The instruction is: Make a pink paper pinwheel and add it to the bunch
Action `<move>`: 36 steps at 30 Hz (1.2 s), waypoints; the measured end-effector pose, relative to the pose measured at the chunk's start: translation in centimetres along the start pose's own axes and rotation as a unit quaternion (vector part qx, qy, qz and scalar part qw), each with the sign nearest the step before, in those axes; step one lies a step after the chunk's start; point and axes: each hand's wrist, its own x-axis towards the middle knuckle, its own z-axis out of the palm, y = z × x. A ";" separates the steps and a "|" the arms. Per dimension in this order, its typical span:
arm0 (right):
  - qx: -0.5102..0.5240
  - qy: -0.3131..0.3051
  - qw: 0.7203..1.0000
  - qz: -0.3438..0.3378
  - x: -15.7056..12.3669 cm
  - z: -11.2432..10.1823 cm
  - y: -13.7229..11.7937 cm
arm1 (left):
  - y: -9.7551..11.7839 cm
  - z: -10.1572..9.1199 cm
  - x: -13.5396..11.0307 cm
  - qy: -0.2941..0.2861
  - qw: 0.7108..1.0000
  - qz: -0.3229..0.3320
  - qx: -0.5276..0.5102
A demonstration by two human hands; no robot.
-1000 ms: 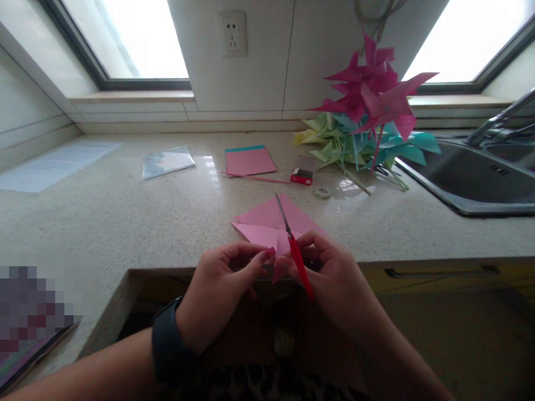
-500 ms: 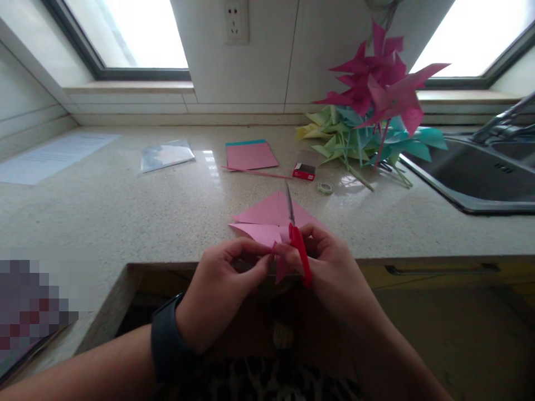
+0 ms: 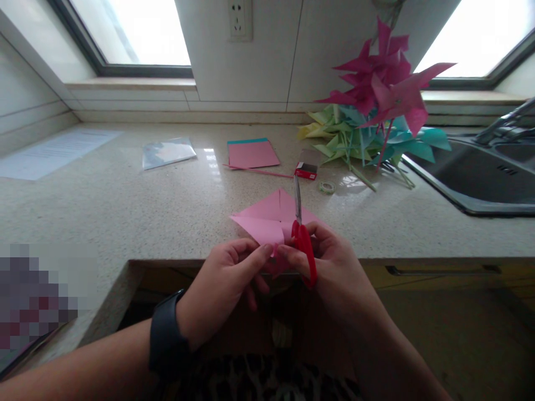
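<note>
1. at the near edge of the worktop [image 3: 125, 206], both hands have drawn closer together over the last second. the scissors [image 3: 301, 234] have swung from a leftward tilt to nearly straight, their blades now pointing to the far side.
2. the corner of the folded pink paper [image 3: 267, 217] that hung below the fingers a moment ago is now mostly tucked between them. judging by this, the work is on that near corner and no cut is under way: the blades lie shut, flat across the paper.
3. the left hand [image 3: 221, 284], with a dark watch [image 3: 165, 334] on its wrist, pinches the paper's near corner between thumb and fingertips, clenched tight.
4. the right hand [image 3: 334, 267] is closed around the red handles, and its fingertips meet the same corner just beside the left thumb.
5. most of the paper rests on the worktop just beyond the hands, with only the near corner lifted.
6. farther off lie a red box [image 3: 306, 170], a tape roll [image 3: 327, 187] and a heap of pinwheels [image 3: 376, 94].
</note>
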 end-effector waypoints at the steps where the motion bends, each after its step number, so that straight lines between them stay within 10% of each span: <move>1: 0.002 -0.003 1.000 0.001 0.0 0.0 0.1 | 0.0 0.0 0.0 -0.009 1.000 0.003 -0.005; 36: -0.049 -0.005 0.999 -0.007 -0.2 0.1 0.4 | 0.1 -0.3 0.3 0.001 0.999 -0.025 0.029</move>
